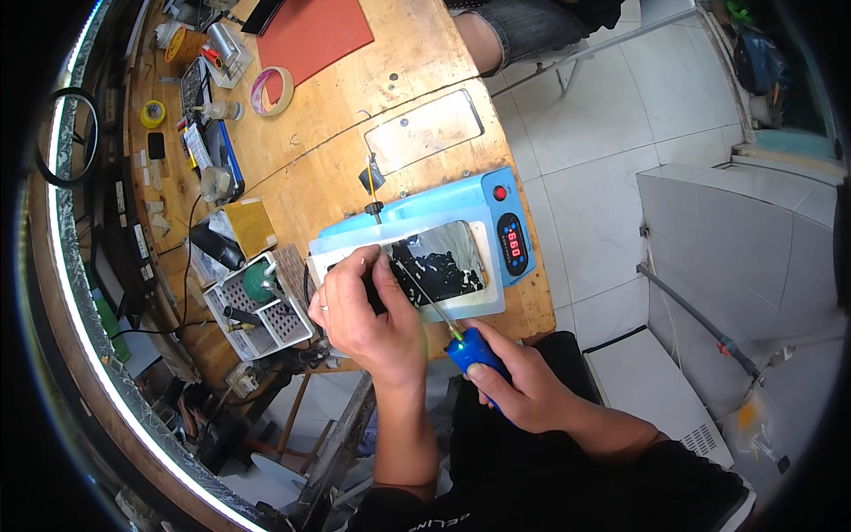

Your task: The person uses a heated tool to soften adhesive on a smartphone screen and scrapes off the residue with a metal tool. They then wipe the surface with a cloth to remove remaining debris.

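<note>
A light blue machine [490,199] with a red button and a lit display carries a pale translucent mat [315,254], on which lies a dark flat phone-sized panel [452,253] with patchy black residue. My left hand [363,319] is closed at the panel's left end, thumb and index finger close together; what they grip is hidden. In my right hand [523,390] is a blue-handled tool [465,348] with a long thin metal shaft reaching onto the panel beside my left thumb. A small knurled knob on a yellow stem [374,208] stands at the mat's upper edge.
On the wooden bench [292,195] are a red mat [315,35], tape roll [270,93], pale rectangular plate [425,133] and plastic basket [257,315]. A lit strip edges the left. Another person's leg [519,35] is at the top; a grey cabinet [718,230] stands right.
</note>
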Demonstrator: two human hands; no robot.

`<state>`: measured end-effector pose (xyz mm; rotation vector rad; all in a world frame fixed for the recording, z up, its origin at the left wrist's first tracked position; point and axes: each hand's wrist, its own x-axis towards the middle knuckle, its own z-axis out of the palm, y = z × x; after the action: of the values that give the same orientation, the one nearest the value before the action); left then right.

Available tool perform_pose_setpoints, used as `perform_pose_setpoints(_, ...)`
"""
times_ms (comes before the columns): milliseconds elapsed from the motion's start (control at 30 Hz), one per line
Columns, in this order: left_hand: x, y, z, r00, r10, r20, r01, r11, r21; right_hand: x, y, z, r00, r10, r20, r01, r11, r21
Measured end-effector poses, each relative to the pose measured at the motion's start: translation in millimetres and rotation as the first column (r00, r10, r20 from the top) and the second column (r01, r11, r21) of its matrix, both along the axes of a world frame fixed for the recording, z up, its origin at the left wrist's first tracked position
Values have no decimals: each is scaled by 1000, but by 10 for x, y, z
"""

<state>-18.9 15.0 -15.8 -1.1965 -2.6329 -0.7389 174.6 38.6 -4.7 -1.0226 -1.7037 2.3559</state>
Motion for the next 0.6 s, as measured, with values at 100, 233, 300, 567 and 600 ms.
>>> perform_pose_setpoints(100, -9, -27, -6, 1000, 2, 11, -2, 1000, -9, -46, 7, -25, 999, -32, -8, 32, 999, -38)
perform_pose_setpoints(233, -42, -28, -5, 999, -27, 20, 26, 1000, 11, -52, -13, 17, 998, -59, -20, 56, 992, -109)
perform_pose_setpoints(300, -59, -11, 0, 999, -31, 39, 30, 999, 38, -45, -31, 38, 998, -59, -20, 57, 992, -117)
perform_pose_setpoints(567, -89, -56, 111, 974, -64, 219, 67, 998, -4, -39, -80, -13, 1000, -8, -19, 8, 1000, -25)
perform_pose_setpoints(600, -98, -69, 122, 966, -76, 249, 74, 997, 18, -38, -78, -18, 1000, -3, -27, 2, 1000, -11)
